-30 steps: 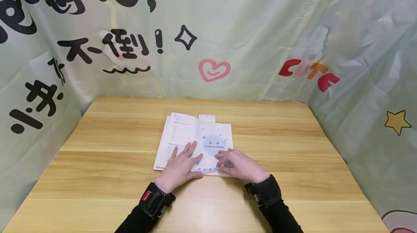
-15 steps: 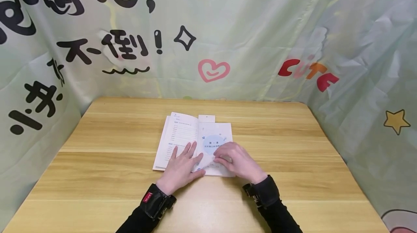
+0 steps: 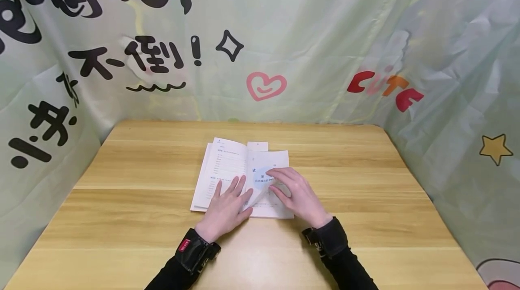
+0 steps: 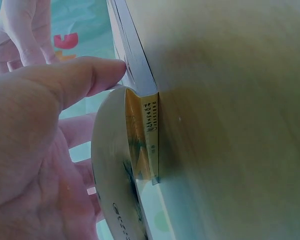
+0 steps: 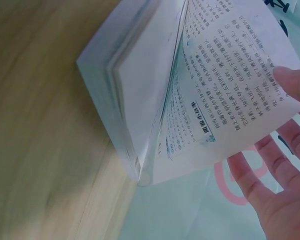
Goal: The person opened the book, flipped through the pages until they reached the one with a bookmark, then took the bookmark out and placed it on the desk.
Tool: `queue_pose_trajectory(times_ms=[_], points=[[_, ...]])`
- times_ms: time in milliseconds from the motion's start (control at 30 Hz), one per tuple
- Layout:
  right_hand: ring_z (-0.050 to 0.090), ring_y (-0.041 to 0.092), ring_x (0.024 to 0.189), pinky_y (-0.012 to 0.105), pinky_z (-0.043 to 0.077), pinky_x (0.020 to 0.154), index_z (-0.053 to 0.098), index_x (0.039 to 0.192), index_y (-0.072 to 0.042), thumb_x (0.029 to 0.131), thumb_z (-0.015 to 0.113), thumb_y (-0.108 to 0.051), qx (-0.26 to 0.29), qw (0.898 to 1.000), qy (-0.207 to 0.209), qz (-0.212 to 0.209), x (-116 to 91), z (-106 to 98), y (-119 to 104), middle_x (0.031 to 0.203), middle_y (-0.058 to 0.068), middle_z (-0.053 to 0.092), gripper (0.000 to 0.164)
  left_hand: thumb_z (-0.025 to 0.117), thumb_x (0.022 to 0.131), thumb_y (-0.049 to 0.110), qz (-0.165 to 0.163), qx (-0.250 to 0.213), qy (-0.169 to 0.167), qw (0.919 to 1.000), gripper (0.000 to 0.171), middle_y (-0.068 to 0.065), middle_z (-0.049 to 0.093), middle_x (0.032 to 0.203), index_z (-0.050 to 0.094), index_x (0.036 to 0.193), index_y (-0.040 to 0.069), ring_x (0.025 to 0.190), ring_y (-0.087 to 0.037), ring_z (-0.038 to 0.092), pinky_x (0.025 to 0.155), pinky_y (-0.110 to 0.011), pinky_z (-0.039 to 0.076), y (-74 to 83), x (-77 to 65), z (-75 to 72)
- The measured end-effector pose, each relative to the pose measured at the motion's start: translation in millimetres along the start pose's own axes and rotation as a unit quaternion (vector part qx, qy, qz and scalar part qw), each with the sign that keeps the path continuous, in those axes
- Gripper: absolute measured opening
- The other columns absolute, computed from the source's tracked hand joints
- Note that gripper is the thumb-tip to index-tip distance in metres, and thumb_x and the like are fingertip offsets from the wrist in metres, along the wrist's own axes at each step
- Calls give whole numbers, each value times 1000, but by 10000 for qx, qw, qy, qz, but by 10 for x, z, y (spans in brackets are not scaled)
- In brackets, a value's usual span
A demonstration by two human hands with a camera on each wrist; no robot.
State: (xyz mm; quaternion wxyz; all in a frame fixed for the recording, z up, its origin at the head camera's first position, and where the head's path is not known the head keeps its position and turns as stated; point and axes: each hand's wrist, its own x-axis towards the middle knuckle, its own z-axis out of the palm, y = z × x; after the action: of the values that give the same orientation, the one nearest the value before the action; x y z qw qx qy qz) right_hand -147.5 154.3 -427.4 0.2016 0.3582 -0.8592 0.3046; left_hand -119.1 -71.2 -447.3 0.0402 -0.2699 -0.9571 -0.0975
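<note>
An open book [image 3: 229,157] lies on the wooden table, with printed text on its pages. My left hand [image 3: 224,213] rests spread on the left page, its thumb at the lower edge by the fold; the left wrist view shows that thumb right above the book's spine [image 4: 151,125]. At the lower right, my right hand [image 3: 298,195] holds a page [image 5: 225,85] that is lifted and curves toward the left. In the right wrist view the thumb [image 5: 292,82] is on its printed side and the fingers are behind it.
A white card-like tab [image 3: 257,146] sticks out past the book's top edge. The wooden table [image 3: 357,177] spreads around the book, and a pale printed cloth [image 3: 317,55] hangs behind and at the sides.
The right hand has moved from lying on the right page's lower corner to lifting that page up and leftward, baring text beneath. The left hand has stayed nearly in place.
</note>
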Motion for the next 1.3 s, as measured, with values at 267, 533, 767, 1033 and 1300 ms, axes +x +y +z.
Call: queue_pose_trajectory(times_ms=[267,533,767,1033,1300], points=[[55,19,111,42,50,94,67,118,-5,81,73,-9,-109,9999,-66,-29,-21,17,-8,117,6,65,37,58,92,38,-13,-58,-13,10000,47,-20,41,147,61,130,11,134,-35,34,103,-69,25,13,-12,10],[58,19,106,43,52,90,70,113,-4,81,74,-8,-114,9999,-94,-57,-33,41,-4,112,6,68,33,58,92,38,-33,-56,-7,10000,48,-20,41,147,60,131,11,134,-35,34,103,-69,25,21,-24,27],[60,17,102,43,51,91,70,111,-6,81,74,-10,-161,9998,-96,-16,-45,46,0,107,4,69,31,58,92,37,-30,-67,25,10000,56,-20,41,147,51,139,8,134,-36,35,103,-69,25,24,-35,37],[61,18,100,44,50,92,71,110,-10,81,74,-10,-253,9993,-276,14,-50,39,3,104,3,70,29,55,94,37,10,-35,-47,10000,55,-21,36,149,49,142,10,136,-36,31,105,-69,23,28,-35,40],[61,17,99,43,50,92,71,110,-9,82,72,-10,-208,9991,-342,147,-35,23,-1,104,3,71,28,52,96,35,114,100,-65,9999,50,-23,34,150,51,140,11,136,-37,30,104,-69,23,40,-44,30]])
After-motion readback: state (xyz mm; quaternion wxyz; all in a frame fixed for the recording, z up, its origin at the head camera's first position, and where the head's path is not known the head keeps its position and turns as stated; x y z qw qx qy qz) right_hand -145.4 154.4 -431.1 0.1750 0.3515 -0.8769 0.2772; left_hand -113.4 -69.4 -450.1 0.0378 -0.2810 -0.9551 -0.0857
